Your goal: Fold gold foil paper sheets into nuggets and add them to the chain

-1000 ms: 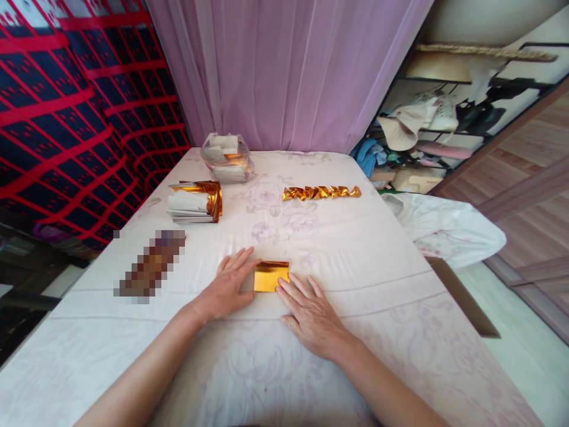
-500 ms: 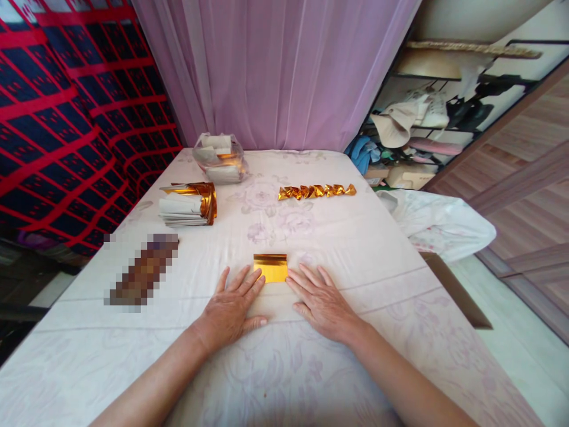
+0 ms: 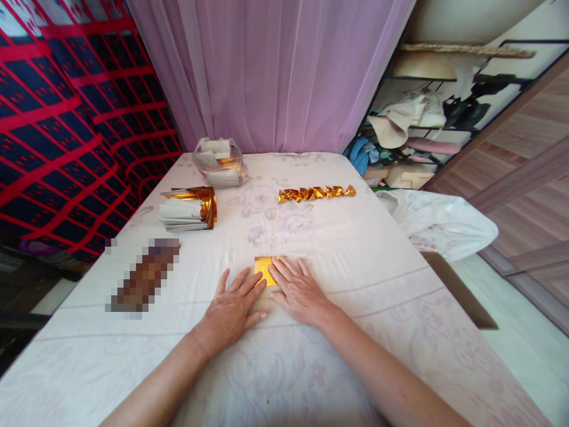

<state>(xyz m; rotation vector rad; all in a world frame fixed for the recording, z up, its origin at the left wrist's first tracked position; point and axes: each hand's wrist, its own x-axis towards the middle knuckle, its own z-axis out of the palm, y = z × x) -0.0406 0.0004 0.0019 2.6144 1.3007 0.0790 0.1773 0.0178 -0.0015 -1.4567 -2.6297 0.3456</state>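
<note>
A small sheet of gold foil paper (image 3: 264,268) lies flat on the floral-patterned tablecloth (image 3: 338,249). My left hand (image 3: 231,309) is spread on the cloth, its fingertips resting on the paper's lower left corner. Across the right part of the sheet lies my right hand (image 3: 299,290), open and palm down, so that side of the paper is hidden. Farther back to the right is a row of folded gold foil pieces (image 3: 316,193). A stack of gold and grey paper sheets (image 3: 184,210) sits at the left.
Behind the stack stands a clear plastic bag (image 3: 221,166) with more paper in it. A pixelated object (image 3: 144,279) lies at the table's left side. A purple curtain (image 3: 275,71) hangs at the far edge. To the right are a cluttered shelf (image 3: 418,130) and a white bag (image 3: 444,222).
My right hand has slid left over the paper, from its right edge onto its surface. The sheet's raised upper fold now looks flattened. My left hand stays nearly in place.
</note>
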